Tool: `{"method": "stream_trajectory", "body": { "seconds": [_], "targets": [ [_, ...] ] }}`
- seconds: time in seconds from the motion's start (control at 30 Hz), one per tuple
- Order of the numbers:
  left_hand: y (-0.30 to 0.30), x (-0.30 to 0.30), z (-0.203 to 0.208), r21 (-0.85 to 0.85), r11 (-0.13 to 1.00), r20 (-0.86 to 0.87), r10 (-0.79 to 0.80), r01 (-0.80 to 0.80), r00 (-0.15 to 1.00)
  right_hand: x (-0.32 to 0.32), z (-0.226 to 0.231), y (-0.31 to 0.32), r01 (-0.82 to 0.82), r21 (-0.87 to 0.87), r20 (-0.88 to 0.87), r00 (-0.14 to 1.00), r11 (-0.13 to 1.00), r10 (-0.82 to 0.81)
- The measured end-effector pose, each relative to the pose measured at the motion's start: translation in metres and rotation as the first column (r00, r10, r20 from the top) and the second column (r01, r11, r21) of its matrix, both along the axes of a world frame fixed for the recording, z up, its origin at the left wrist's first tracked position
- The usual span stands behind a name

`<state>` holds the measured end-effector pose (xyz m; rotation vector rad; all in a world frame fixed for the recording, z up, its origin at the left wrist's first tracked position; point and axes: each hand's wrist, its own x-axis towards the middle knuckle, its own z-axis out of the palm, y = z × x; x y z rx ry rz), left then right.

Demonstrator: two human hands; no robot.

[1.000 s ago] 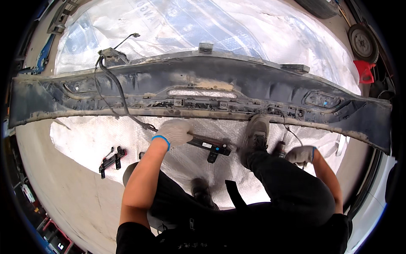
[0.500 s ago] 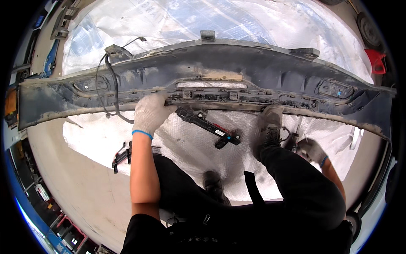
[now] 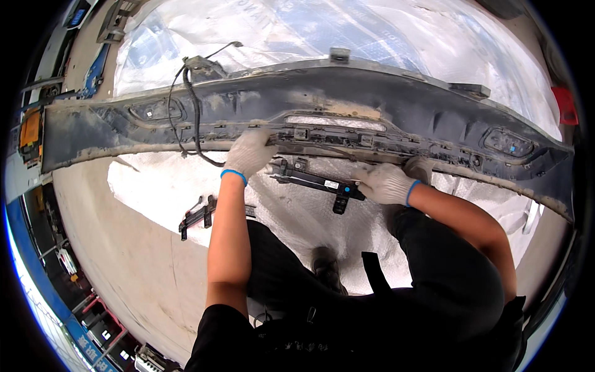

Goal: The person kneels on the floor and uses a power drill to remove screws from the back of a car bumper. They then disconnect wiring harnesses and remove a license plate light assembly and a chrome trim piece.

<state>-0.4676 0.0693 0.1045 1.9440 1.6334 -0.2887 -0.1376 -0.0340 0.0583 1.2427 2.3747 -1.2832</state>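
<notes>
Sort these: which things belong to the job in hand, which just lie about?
Likely job things:
dark curved panel, at left hand
black bar, at right hand
smaller black part, untouched
white sheet

Apparently lying about:
red object, right
blue object, upper left

White label (image 3: 331,184) on black bar (image 3: 302,178) was too small to read. Faded lettering (image 3: 251,8) ran across white-and-blue sheet (image 3: 322,31); white characters marked black shirt (image 3: 372,328) and blue panel (image 3: 79,340).
</notes>
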Motion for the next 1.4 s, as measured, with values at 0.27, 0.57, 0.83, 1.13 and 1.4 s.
{"method": "stream_trajectory", "body": {
  "seconds": [0.27, 0.57, 0.83, 1.13, 1.4],
  "targets": [
    [-0.005, 0.011, 0.013, 0.032, 0.996, 0.197, 0.078, -0.086, 0.977, -0.041, -0.054, 0.005, -0.224, 0.071, 0.089, 0.972, 0.972, 0.217],
    [-0.028, 0.002, 0.054, -0.070, 0.890, 0.632, 0.388, -0.450, 0.670, -0.045, 0.035, 0.037, -0.371, -0.191, 0.070, 0.918, 0.909, 0.389],
    [-0.065, -0.058, 0.050, -0.272, 0.946, 0.082, 0.204, -0.175, 0.975, -0.091, 0.067, 0.034, -0.676, -0.336, -0.071, 0.713, 0.656, 0.698],
    [-0.072, -0.086, 0.019, -0.149, 0.962, -0.062, 0.221, -0.228, 0.973, -0.207, -0.061, 0.059, 0.319, 0.048, 0.076, 0.944, 0.947, -0.322],
    [-0.075, -0.093, 0.012, -0.265, 0.953, -0.004, 0.149, -0.144, 0.989, -0.191, -0.066, 0.090, 0.139, -0.186, -0.012, 0.990, 0.973, -0.144]
  ]
}}
